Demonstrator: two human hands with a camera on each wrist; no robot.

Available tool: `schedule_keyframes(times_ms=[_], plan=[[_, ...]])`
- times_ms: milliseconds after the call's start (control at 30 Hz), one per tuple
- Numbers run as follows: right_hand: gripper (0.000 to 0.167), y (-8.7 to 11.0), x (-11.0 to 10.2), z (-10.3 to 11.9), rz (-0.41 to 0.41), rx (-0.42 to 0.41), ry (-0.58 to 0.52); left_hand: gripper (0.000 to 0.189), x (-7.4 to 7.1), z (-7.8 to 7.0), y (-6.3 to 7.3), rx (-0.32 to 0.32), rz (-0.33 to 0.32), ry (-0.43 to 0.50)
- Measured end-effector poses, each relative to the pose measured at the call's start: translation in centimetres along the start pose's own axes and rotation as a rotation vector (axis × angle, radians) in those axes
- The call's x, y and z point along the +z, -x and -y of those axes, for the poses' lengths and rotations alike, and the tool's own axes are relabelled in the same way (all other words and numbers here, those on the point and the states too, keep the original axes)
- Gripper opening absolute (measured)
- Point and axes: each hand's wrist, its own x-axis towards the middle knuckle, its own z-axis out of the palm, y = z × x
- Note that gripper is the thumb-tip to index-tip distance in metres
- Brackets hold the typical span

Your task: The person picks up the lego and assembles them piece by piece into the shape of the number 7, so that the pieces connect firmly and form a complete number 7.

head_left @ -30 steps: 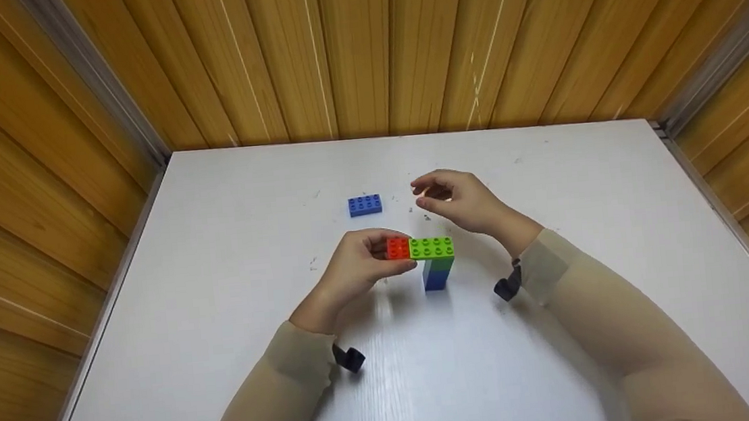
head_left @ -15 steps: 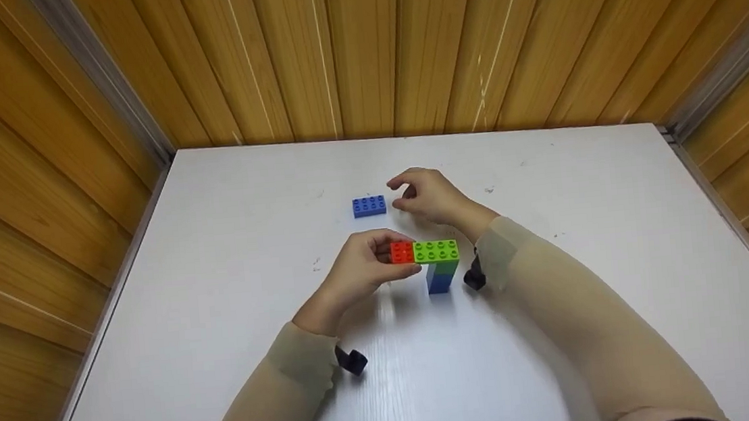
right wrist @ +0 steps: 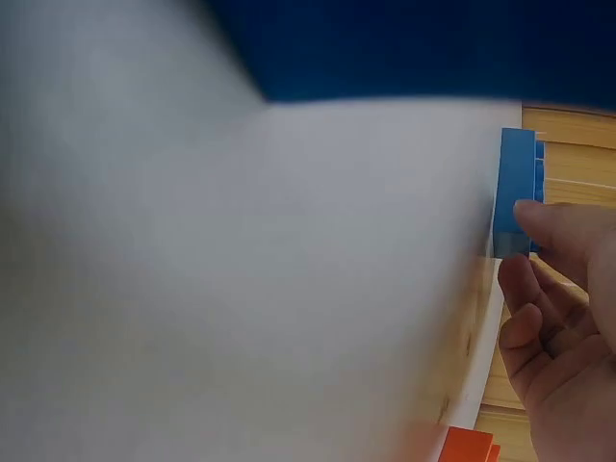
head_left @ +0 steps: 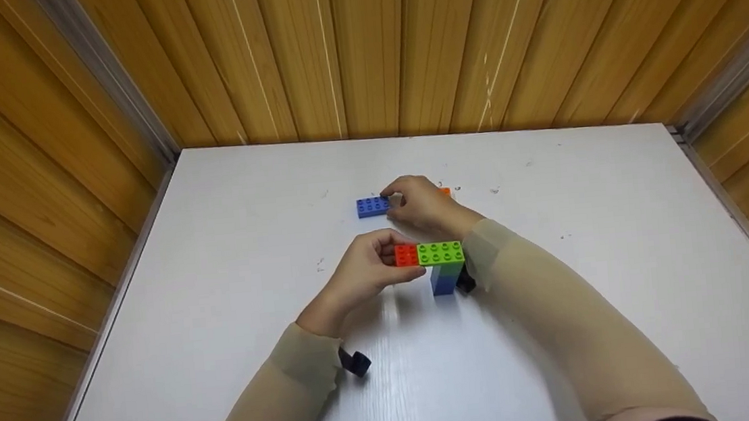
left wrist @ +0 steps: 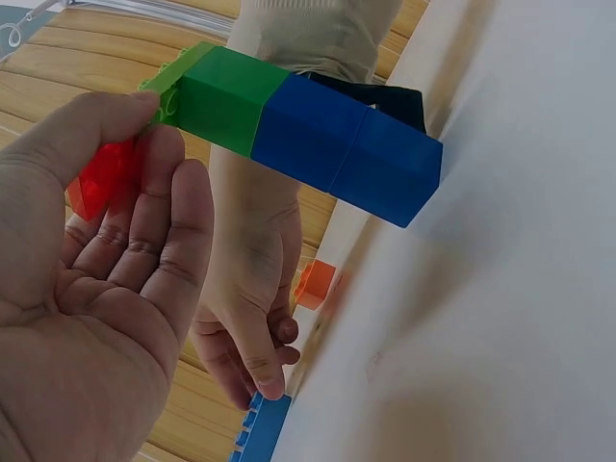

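My left hand (head_left: 359, 269) pinches a red brick (head_left: 406, 255) between thumb and fingers. Beside it, on the same level, is a lime green brick (head_left: 440, 253) that tops a column. Below the lime one, the left wrist view shows a green brick (left wrist: 231, 96) and then two blue bricks (left wrist: 308, 125). Farther back, my right hand (head_left: 425, 206) has its thumb and index finger at the right end of a loose blue brick (head_left: 372, 206), studs up. In the right wrist view the thumb lies against this blue brick (right wrist: 515, 178), its other fingers curled below.
An orange brick (head_left: 445, 191) shows just behind my right hand, mostly hidden by it. The white table (head_left: 246, 215) ends at a wood-patterned wall (head_left: 361, 55). The column stands close to my right wrist, and its blue side fills the top of the right wrist view.
My right hand has moved left to the loose blue brick and closed its thumb and finger on its end. The orange brick has come into sight. My left hand keeps its hold.
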Motion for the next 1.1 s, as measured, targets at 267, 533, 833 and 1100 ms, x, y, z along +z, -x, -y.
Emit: schedule_keyframes(times_ms=[267, 533, 833, 1100], plan=[[0.035, 0.2, 0.1, -0.5, -0.027, -0.014, 0.003, 0.032, 0.1, 0.1, 0.0, 0.01, 0.001, -0.003], [0.034, 0.7, -0.9, -0.7, -0.053, 0.048, -0.056, 0.033, 0.1, 0.1, -0.4, 0.003, 0.003, -0.013], [0.036, 1.7, -1.9, -0.8, -0.124, -0.002, -0.083, 0.033, 0.2, 0.2, -0.6, -0.016, -0.001, -0.026], [0.038, 3.3, -3.2, -0.7, -0.147, -0.016, -0.113, 0.035, 0.2, 0.2, -0.7, -0.027, -0.016, -0.04]])
